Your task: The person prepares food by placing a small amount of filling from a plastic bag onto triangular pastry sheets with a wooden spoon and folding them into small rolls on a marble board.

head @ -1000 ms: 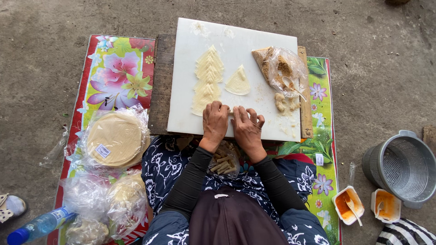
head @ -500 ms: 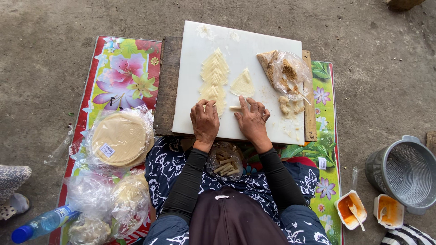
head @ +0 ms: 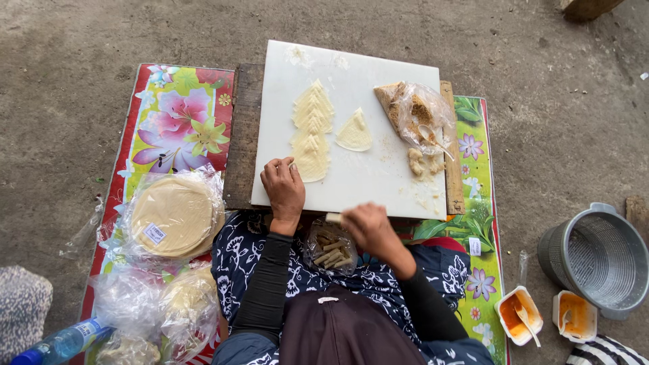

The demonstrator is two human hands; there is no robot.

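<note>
The cutting board [head: 378,182] is plain white, and the wrapper pieces [head: 312,128] on it are pale cream-yellow. The mat [head: 177,122] under it is bright red with pink and yellow flowers on one side, green with leaves and small pink blossoms on the other. The person's skirt [head: 236,263] is dark navy with a white floral print; the sleeves [head: 267,284] are black. The round stack of wrappers [head: 172,216] in clear plastic is pale tan. The colander [head: 598,257] is grey. 2 small tubs [head: 519,315] hold orange sauce. The water bottle [head: 57,343] has a blue cap. The concrete ground [head: 81,61] is grey-brown.
</note>
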